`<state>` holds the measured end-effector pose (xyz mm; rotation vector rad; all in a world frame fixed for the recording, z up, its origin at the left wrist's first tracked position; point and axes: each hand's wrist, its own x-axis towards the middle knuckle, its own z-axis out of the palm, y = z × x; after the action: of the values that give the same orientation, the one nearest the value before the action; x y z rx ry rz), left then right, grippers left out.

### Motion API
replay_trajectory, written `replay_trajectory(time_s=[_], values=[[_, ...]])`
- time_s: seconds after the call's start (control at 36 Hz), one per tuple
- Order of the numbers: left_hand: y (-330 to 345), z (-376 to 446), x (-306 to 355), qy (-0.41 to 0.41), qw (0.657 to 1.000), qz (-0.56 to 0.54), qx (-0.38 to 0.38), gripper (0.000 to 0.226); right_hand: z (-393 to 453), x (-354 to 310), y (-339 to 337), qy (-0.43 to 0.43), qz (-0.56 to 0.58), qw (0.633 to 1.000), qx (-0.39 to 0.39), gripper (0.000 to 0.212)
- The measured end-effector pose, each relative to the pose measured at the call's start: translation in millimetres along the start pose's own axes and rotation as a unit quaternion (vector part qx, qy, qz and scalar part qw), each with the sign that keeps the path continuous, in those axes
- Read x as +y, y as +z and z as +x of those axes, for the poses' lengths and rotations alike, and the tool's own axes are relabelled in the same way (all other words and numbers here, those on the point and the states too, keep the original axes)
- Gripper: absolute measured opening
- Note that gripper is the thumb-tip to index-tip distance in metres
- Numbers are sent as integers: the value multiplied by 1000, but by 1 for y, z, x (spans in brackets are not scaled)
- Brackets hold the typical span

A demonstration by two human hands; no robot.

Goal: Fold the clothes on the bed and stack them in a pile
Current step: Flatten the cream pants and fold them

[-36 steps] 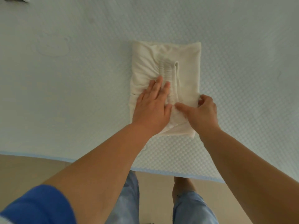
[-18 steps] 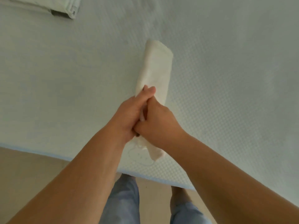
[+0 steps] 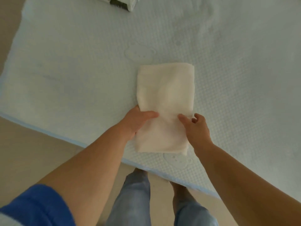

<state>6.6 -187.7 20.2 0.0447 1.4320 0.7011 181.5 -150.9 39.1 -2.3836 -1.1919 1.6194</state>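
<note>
The cream folded garment (image 3: pixel 165 108) lies flat near the bed (image 3: pixel 81 62) edge. The left hand (image 3: pixel 136 121) grips its left side, thumb on top; the right hand (image 3: pixel 196 126) pinches its right edge. Folding looks finished (probably), so next comes carrying it to the folded pile (image 3: pixel 121 2) at the far edge.

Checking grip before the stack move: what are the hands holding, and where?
Both hold the folded cream garment at mid-length: left hand on its left edge, right hand on its right edge.

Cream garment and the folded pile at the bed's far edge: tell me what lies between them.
Head view: only bare mattress cover between the cream garment and the pile.
</note>
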Motion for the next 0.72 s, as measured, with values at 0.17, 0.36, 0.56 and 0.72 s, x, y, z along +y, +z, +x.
replay_trajectory(time_s=[0.17,0.36,0.56,0.72], values=[[-1,6,-7,45,995,20,83,20,11,9,1,61,152,977,-134,44],[1,-13,-9,-54,996,-74,4,21,0,27,-16,76,261,938,-217,48],[23,-67,11,-77,988,-125,-41,37,-34,0,-63,21,246,938,-242,38],[41,-111,34,-60,990,-129,-23,25,-58,-29,-99,2,237,933,-272,29]])
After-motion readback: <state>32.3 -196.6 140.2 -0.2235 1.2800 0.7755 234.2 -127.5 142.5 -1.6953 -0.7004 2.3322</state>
